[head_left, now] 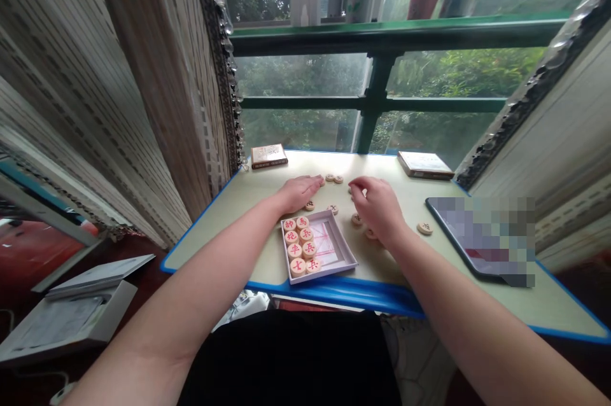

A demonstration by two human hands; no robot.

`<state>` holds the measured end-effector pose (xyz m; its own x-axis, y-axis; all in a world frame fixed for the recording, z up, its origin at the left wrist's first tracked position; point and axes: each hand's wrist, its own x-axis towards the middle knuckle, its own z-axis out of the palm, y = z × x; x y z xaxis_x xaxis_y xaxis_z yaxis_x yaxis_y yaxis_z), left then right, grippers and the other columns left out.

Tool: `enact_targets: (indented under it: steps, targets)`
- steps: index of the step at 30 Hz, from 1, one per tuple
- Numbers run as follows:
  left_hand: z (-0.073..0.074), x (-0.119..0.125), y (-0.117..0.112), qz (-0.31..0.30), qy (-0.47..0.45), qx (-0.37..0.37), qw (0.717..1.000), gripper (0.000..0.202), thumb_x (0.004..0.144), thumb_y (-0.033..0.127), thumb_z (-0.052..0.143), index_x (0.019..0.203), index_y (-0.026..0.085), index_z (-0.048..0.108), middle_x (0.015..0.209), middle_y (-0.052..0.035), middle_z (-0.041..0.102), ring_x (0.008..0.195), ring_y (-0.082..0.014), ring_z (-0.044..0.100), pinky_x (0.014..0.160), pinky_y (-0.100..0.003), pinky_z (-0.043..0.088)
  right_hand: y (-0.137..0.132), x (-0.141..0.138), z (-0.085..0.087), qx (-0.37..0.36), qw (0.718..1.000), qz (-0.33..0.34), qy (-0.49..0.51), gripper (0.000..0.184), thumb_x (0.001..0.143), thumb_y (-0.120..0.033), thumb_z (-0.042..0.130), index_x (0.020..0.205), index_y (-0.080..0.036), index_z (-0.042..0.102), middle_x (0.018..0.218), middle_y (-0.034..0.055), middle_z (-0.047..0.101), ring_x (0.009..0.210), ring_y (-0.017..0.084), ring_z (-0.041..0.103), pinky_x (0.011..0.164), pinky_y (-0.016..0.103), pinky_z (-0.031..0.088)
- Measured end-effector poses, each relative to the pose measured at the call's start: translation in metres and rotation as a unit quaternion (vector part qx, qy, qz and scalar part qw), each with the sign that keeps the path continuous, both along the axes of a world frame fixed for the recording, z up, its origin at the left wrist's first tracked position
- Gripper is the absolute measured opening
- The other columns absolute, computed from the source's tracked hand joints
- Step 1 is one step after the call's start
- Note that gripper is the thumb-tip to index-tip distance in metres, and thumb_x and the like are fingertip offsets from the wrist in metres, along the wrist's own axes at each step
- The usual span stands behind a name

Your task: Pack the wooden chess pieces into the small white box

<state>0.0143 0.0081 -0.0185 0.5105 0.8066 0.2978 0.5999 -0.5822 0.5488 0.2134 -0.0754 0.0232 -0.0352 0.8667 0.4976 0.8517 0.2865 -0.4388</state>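
Observation:
My left hand (300, 193) lies with its fingers stretched out over the table, fingertips at a round wooden xiangqi piece (322, 182). My right hand (380, 203) is bent down with curled fingers, closed at a small xiangqi piece (351, 189) that they partly hide. Just in front of me is an open shallow box (344, 242). Two columns of red-marked xiangqi pieces (294, 250) lie face up along its left side. Loose pieces lie around it: one beside my left hand (310, 205), one behind the box (333, 209), and one under my right wrist (370, 234).
A blurred-out tablet (470, 237) lies on the right of the blue-edged table (205, 237), with a lone piece (424, 228) beside it. Two flat boxes stand at the back, left (270, 156) and right (424, 165). Curtains (157, 75) hang beside the window.

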Motion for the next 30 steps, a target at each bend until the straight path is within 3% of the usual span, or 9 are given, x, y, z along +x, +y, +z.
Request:
enact_targets:
  steps: [4,8,15,18,20,25,28,30]
  targets:
    - [0.003,-0.001,-0.002,-0.002,0.04,0.032,0.999,0.045,0.091,0.039,0.03,0.115,0.017,0.061,0.125,-0.008,0.059,0.12,-0.0207,0.049,0.106,-0.033,0.031,0.002,0.016,0.008,0.05,0.992,-0.042,0.112,0.027,0.082,-0.028,0.045,0.086,-0.016,0.068,0.084,0.0082,0.069,0.079,0.021,0.058,0.073,0.033,0.042]
    - [0.008,-0.009,-0.007,0.015,0.071,0.075,0.995,0.039,0.087,0.032,0.04,0.112,0.013,0.063,0.107,-0.011,0.063,0.101,-0.0204,0.057,0.094,-0.032,0.041,0.004,0.026,0.01,0.111,0.966,-0.093,0.216,0.025,0.078,-0.029,0.047,0.08,-0.016,0.068,0.075,0.0059,0.068,0.071,0.02,0.059,0.067,0.032,0.043]
    - [0.01,-0.019,-0.007,0.073,0.086,0.067,0.991,0.028,0.077,0.035,0.057,0.09,0.014,0.07,0.09,-0.0081,0.062,0.083,-0.0197,0.056,0.08,-0.033,0.045,0.0,0.027,0.009,0.118,0.955,-0.103,0.254,0.023,0.076,-0.03,0.049,0.076,-0.016,0.068,0.069,0.0049,0.067,0.065,0.019,0.058,0.062,0.032,0.043]
    - [0.014,-0.016,-0.012,0.098,0.002,0.035,0.995,0.027,0.071,0.036,0.064,0.085,0.013,0.068,0.085,-0.0061,0.061,0.07,-0.0147,0.052,0.072,-0.031,0.045,-0.002,0.024,0.008,0.113,0.966,-0.04,0.227,0.023,0.079,-0.031,0.049,0.078,-0.017,0.067,0.07,0.0043,0.066,0.064,0.018,0.057,0.061,0.031,0.043]
    - [0.019,-0.012,-0.018,0.099,-0.083,-0.035,0.991,0.031,0.066,0.037,0.069,0.083,0.012,0.066,0.079,-0.0037,0.06,0.063,-0.0113,0.048,0.065,-0.029,0.043,-0.003,0.02,0.006,0.116,0.977,0.032,0.173,0.02,0.08,-0.031,0.051,0.079,-0.017,0.066,0.071,0.0045,0.066,0.066,0.018,0.057,0.063,0.031,0.044]
    - [0.035,-0.001,-0.042,-0.01,-0.255,-0.218,0.942,0.038,0.06,0.038,0.076,0.085,0.012,0.063,0.07,0.0,0.059,0.059,-0.0086,0.049,0.055,-0.024,0.038,-0.011,0.001,-0.003,0.141,0.974,0.178,0.002,0.014,0.079,-0.03,0.059,0.088,-0.019,0.064,0.074,0.0047,0.064,0.073,0.019,0.055,0.068,0.032,0.044]
    - [0.044,0.003,-0.054,-0.103,-0.282,-0.278,0.912,0.034,0.062,0.034,0.076,0.084,0.012,0.063,0.073,-0.0008,0.061,0.063,-0.0088,0.052,0.059,-0.024,0.04,-0.015,-0.01,-0.006,0.144,0.965,0.218,-0.031,0.017,0.079,-0.032,0.061,0.092,-0.02,0.062,0.078,0.0047,0.064,0.074,0.019,0.056,0.068,0.032,0.045]
    - [0.047,0.006,-0.059,-0.13,-0.285,-0.302,0.901,0.034,0.061,0.032,0.077,0.084,0.012,0.063,0.076,-0.0019,0.063,0.066,-0.0092,0.054,0.061,-0.024,0.04,-0.017,-0.014,-0.007,0.152,0.963,0.222,-0.027,0.016,0.08,-0.031,0.06,0.091,-0.02,0.06,0.081,0.0053,0.065,0.075,0.018,0.057,0.068,0.031,0.045]
